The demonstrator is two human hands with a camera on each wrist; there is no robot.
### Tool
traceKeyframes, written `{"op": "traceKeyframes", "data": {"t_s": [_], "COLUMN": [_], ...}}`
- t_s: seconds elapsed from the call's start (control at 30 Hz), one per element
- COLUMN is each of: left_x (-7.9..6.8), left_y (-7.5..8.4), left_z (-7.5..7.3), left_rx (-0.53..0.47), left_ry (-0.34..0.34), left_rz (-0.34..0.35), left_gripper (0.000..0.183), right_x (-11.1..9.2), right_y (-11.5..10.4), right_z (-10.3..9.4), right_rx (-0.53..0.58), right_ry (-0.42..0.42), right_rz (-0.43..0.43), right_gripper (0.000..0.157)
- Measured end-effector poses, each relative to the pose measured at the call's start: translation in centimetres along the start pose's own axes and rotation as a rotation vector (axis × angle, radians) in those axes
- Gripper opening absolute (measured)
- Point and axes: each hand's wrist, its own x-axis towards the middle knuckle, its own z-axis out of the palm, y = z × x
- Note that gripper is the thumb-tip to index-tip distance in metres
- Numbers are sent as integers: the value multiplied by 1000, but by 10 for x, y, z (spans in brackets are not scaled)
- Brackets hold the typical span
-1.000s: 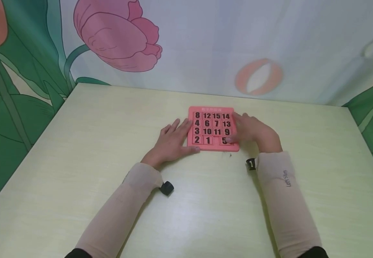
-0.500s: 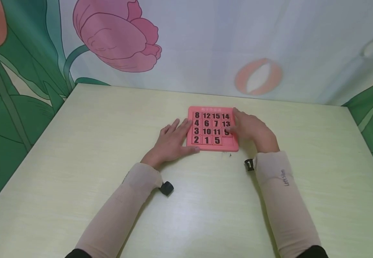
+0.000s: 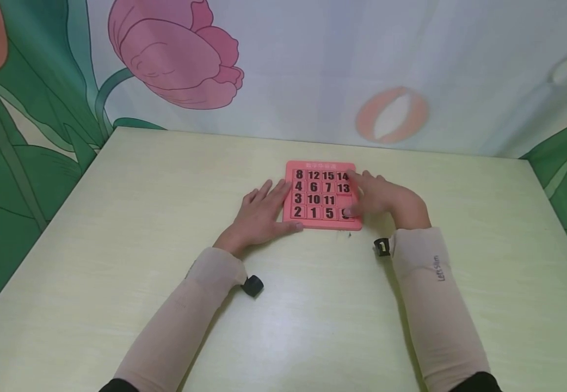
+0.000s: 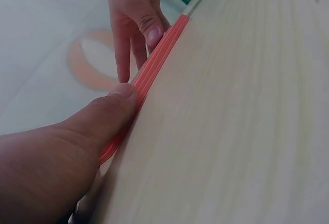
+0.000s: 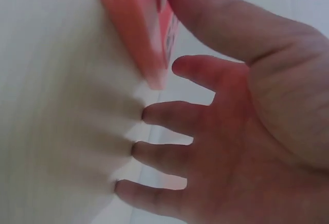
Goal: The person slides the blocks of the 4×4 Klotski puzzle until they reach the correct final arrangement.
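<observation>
A pink number sliding puzzle [image 3: 321,194] lies flat on the table, its square tiles marked with black numerals. My left hand [image 3: 260,216] rests at its left side, fingers spread and nearly straight along the left edge. In the left wrist view the left thumb [image 4: 110,108] presses the puzzle's near edge. From the right reaches my right hand [image 3: 381,197], its thumb on the bottom-right tile, which it partly covers. The gap in the tiles sits just above that one. In the right wrist view the right hand's other fingers [image 5: 169,118] are spread and straight.
The pale wooden table [image 3: 166,179] extends on all sides of the puzzle. Behind it hangs a curtain [image 3: 303,71] with large flower prints. A black wrist camera [image 3: 252,286] is on the left sleeve, and another black wrist device [image 3: 382,247] is on the right one.
The right thumb has slid the 5 tile left, then the 9 tile down into the bottom-right corner. The gap moved from the bottom row to the third row. My left hand stays put.
</observation>
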Motion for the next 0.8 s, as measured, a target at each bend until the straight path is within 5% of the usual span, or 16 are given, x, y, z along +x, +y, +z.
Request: {"op": "traceKeyframes", "data": {"t_s": [0.3,0.8], "left_x": [0,-1], "left_y": [2,3], "left_z": [0,-1], "left_rx": [0,5], "left_ry": [-5,1], "left_rz": [-2,-3], "left_gripper": [103,102], "right_x": [-1,1], "right_y": [-11,-12], "right_z": [4,4], "right_rx": [30,-21], "right_ry": [25,15], "right_rz": [-63,-23], "right_gripper": [60,34]}}
